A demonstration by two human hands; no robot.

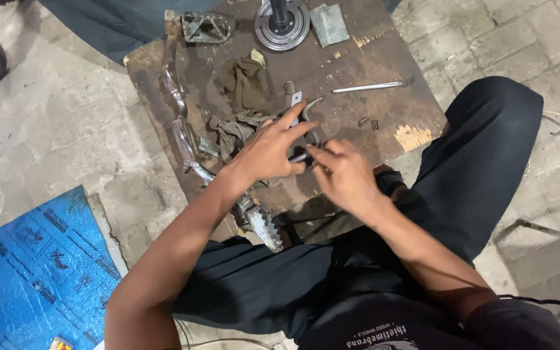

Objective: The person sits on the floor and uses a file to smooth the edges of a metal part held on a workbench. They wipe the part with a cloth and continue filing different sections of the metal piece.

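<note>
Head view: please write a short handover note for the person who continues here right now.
Left hand: fingers spread over a small bent metal part, touching it.
Right hand: pinching the same part from below.
Both work above the dirty wooden board. Beside them lie an oily rag, a thin metal rod and a round hub.
Done or left: cannot tell from this view.

Rusty brown board (384, 58) — olive rag (244, 81) — blue printed sheet (40, 272).
</note>
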